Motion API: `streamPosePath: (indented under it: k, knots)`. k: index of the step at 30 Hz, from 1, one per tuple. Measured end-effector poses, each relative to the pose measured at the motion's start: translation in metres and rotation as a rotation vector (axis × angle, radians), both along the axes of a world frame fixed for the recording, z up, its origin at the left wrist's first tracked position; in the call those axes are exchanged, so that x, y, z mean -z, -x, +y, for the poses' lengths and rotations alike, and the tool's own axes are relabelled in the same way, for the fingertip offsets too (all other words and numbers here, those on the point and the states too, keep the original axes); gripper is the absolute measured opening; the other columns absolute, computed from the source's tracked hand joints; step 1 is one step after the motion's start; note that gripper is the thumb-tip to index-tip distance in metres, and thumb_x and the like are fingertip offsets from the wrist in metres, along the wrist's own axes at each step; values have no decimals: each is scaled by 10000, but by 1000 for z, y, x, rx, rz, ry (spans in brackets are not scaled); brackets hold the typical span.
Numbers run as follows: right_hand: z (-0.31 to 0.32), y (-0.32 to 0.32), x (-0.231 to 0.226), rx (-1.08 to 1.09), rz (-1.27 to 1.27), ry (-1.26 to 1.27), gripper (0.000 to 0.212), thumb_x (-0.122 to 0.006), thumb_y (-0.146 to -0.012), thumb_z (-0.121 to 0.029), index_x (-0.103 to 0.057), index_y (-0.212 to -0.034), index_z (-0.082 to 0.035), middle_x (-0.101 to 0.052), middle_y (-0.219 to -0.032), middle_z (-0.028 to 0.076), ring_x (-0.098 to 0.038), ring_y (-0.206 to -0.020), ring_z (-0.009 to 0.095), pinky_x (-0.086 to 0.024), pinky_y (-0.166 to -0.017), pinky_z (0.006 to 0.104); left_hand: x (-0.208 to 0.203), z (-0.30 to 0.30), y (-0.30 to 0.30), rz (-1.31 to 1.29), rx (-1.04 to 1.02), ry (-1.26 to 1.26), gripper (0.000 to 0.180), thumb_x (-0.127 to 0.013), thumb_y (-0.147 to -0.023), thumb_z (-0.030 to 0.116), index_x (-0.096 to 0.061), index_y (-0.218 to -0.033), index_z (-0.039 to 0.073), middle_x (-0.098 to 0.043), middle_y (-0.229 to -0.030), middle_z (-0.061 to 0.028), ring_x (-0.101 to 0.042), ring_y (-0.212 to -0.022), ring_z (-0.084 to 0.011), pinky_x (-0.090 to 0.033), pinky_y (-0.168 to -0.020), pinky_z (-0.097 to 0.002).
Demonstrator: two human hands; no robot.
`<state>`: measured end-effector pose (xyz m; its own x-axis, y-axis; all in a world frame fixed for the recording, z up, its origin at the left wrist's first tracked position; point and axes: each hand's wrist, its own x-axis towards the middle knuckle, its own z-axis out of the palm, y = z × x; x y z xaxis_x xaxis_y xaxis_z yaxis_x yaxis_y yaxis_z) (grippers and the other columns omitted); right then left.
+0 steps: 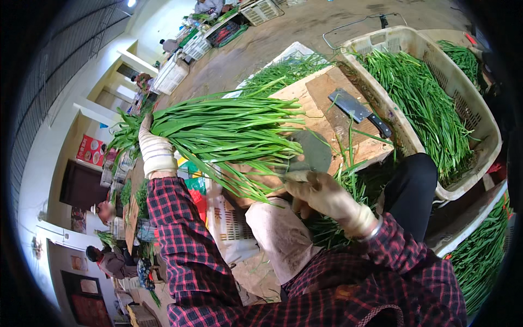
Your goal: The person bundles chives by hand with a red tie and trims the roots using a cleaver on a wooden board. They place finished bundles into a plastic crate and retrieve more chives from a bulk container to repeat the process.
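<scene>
My left hand (155, 146), in a pale work glove, is closed around a thick bunch of garlic chives (223, 128). The long green leaves lie sideways, with their loose ends fanned out to the right over a wooden board (291, 95). My right hand (327, 196), also gloved, is below the leaf ends by the board's near edge. Motion smears its fingers, so their grip is unclear. Just above it is a flat, grey, rounded shape (313, 155) that I cannot make out. A cleaver (348, 105) with a black handle lies on the board's right part.
A large cream crate (493, 131) holds chives on the right, and more chives (482, 261) lie below it. Behind the board is a white container (297, 49) with loose greens. My knee (411, 180) is beside the board. Other people (111, 261) sit further off at left.
</scene>
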<state>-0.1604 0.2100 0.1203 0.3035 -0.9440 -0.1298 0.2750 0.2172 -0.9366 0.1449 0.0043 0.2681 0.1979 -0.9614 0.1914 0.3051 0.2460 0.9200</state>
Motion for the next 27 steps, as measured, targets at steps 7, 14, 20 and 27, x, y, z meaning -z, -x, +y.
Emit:
streamPosePath:
  k: [7, 14, 20, 27]
  knots:
    - [-43, -26, 12, 56, -518, -139, 325, -562, -947, -375, -579, -767, -105, -546, -643, -6, -528, -544, 119, -489, -582, 273, -2, -1, 6, 33, 4, -37, 269, -550, -919, 266, -621, -972, 13, -675, -954, -146, -644, -822, -330, -537, -807, -452]
    - [-12, -23, 38, 189, -491, -213, 255, -641, -910, -214, -638, -756, -11, -585, -614, 46, -517, -498, 133, -439, -480, 281, 2, 20, 57, 122, -124, -185, 268, -573, -902, 254, -645, -1000, 15, -679, -1008, -159, -648, -884, -331, -534, -835, -478]
    - [5, 13, 78, 196, -222, -69, 233, -597, -902, -211, -632, -812, 1, -593, -594, 55, -551, -496, 141, -443, -468, 282, -6, 5, 25, 67, -86, -59, 277, -559, -903, 259, -639, -1008, 16, -676, -1008, -157, -648, -882, -340, -532, -835, -504]
    - [33, 40, 109, -144, 1345, 197, 465, -643, -834, -297, -560, -1202, -26, -662, -866, 206, -649, -853, 360, -508, -740, 445, -27, 8, 3, 7, -79, -79, 310, -530, -926, 282, -644, -1024, 12, -682, -992, -150, -652, -851, -324, -533, -827, -453]
